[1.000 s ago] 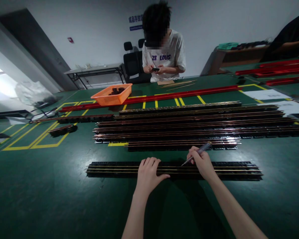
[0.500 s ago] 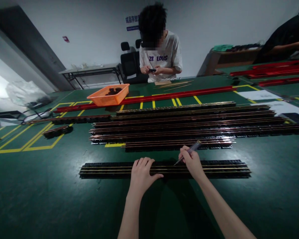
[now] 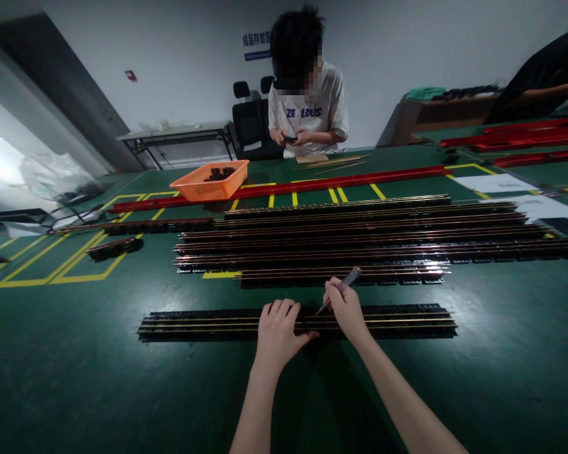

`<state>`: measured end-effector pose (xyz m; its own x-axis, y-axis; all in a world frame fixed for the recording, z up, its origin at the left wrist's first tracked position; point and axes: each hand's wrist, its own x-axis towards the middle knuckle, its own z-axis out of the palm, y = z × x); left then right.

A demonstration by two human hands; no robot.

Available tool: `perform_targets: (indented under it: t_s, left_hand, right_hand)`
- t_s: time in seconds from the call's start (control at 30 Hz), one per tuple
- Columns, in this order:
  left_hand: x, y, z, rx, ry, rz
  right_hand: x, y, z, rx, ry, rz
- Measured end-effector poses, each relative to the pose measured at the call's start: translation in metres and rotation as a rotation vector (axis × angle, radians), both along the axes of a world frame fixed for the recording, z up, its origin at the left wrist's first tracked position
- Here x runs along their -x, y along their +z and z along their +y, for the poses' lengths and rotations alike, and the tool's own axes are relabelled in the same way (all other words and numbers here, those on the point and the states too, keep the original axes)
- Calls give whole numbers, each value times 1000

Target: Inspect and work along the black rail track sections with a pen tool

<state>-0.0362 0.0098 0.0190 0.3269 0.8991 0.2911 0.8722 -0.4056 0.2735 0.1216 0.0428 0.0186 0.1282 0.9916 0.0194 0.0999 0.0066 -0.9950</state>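
A long black strip with thin brass rails point(image 3: 194, 323) lies across the green table point(image 3: 76, 378) in front of me. My left hand point(image 3: 279, 331) rests flat on its middle, fingers together over the far edge and thumb out to the right. My right hand point(image 3: 345, 309) pinches a slim pen-like tool point(image 3: 341, 288) with a grey handle. The tool's tip points down-left onto the strip, right beside my left thumb.
Behind the strip lies a stack of several longer railed strips point(image 3: 360, 236). An orange basket point(image 3: 211, 180) with dark parts and a long red rail point(image 3: 312, 183) sit further back. A person in a white T-shirt point(image 3: 310, 107) faces me across the table. Another person's arm point(image 3: 549, 85) shows at far right.
My right hand with the tool has slid left along the strip, closer to my left hand. The strip itself has shifted left under my hands.
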Motion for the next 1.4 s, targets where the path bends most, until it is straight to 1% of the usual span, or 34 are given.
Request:
perform_targets:
  t_s: [0.13, 0.23, 0.33, 0.43, 0.5, 0.63, 0.73, 1.0, 1.2, 1.4]
  left_hand:
    - [1, 1, 1, -2, 3, -15]
    - [1, 2, 1, -8, 3, -16]
    - [2, 2, 0, 0, 2, -16]
    - [3, 3, 0, 16, 4, -25]
    - [4, 3, 0, 26, 3, -30]
    - [4, 2, 0, 25, -6, -32]
    - [4, 2, 0, 14, -1, -33]
    - [4, 4, -1, 14, -5, -31]
    - [4, 5, -1, 20, 3, -23]
    - [3, 5, -1, 27, -6, -14]
  right_hand:
    - [-2, 0, -1, 6, 6, -9]
    - [-4, 3, -1, 33, 23, -2]
    - [-9, 8, 0, 77, 115, -4]
    - [-20, 13, 0, 70, 235, -61]
    - [-30, 15, -1, 84, 261, -78]
    - [-47, 16, -4, 78, 222, -117]
    - [-53, 16, -5, 64, 196, -104]
    - [-56, 11, -2, 31, 100, -115]
    - [-56, 10, -2, 49, 123, -69]
    - [-53, 11, -1, 45, 113, -47]
